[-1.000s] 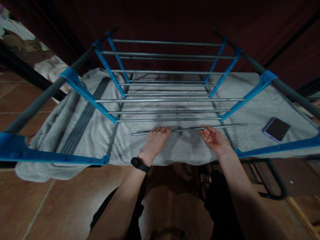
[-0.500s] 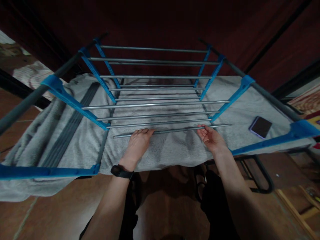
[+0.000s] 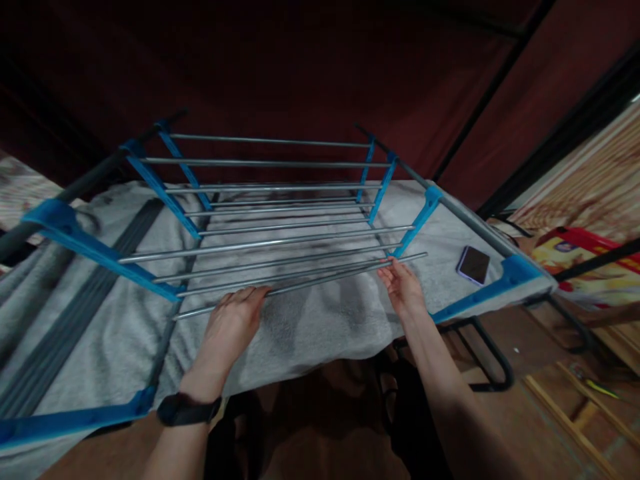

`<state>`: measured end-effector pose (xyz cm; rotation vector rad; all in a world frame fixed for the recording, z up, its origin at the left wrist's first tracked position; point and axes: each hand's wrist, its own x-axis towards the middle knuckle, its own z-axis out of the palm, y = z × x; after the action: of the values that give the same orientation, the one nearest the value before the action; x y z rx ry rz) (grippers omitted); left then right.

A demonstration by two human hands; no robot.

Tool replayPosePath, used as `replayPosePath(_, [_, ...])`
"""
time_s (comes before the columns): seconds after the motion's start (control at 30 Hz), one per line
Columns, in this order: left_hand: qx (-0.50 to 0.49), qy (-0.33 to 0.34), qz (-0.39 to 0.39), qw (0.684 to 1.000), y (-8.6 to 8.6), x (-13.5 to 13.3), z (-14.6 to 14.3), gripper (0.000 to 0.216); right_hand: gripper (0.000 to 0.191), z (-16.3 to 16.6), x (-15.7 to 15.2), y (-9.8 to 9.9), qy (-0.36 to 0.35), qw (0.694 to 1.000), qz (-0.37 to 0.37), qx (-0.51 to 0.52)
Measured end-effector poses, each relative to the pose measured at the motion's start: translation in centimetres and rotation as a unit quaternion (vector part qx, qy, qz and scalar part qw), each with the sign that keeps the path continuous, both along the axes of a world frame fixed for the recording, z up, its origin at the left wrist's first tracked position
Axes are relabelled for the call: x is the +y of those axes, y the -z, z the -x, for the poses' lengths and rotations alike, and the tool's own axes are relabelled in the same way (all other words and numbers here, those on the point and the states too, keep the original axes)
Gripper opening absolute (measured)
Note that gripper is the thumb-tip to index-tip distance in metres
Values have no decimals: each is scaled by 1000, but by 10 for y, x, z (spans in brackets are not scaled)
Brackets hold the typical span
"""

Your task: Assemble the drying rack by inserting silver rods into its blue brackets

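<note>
The left hand [image 3: 237, 320] lies palm down, fingers curled over a loose metal rod [image 3: 320, 279] and closed on it near its left end. The right hand [image 3: 404, 290] pinches the same rod between thumb and fingertips near its other end, the remaining fingers loosely bent. The rod runs between the 2 hands, a short length jutting out past each, its right end farther from the person than its left.

Just beyond the hands, close to the rod, stands a rack [image 3: 280, 242] of metal bars on blue plastic brackets; whether the rod touches it I cannot tell. Below the hands and the rack spreads a grey blanket [image 3: 320, 327]. A bundle of rods [image 3: 75, 320] lies on it, left of the left hand. To the right of the right hand, apart from it, a phone [image 3: 473, 265] rests on the blanket. Farther right are a red and yellow box [image 3: 585, 263] and, lower, a wooden frame [image 3: 563, 423]. A black watch [image 3: 187, 409] circles the left wrist.
</note>
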<state>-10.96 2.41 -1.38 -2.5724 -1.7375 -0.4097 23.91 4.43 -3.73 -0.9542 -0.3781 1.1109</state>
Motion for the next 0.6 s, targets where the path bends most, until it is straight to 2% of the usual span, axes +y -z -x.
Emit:
replayPosePath(0.13, [-32,8,-25,999,-8,-2,8,37,16,4,2,-13,12,999,-33,-2])
replayPosePath(0.27, [-66,25,-36,997,-23,-3,17,36,11,8,3,-31,25,998,-62,6])
replayPosePath(0.6, [-89,21,-133,987,-90,-28,28,32,5,18,-6,-65,-2,996,-90,21])
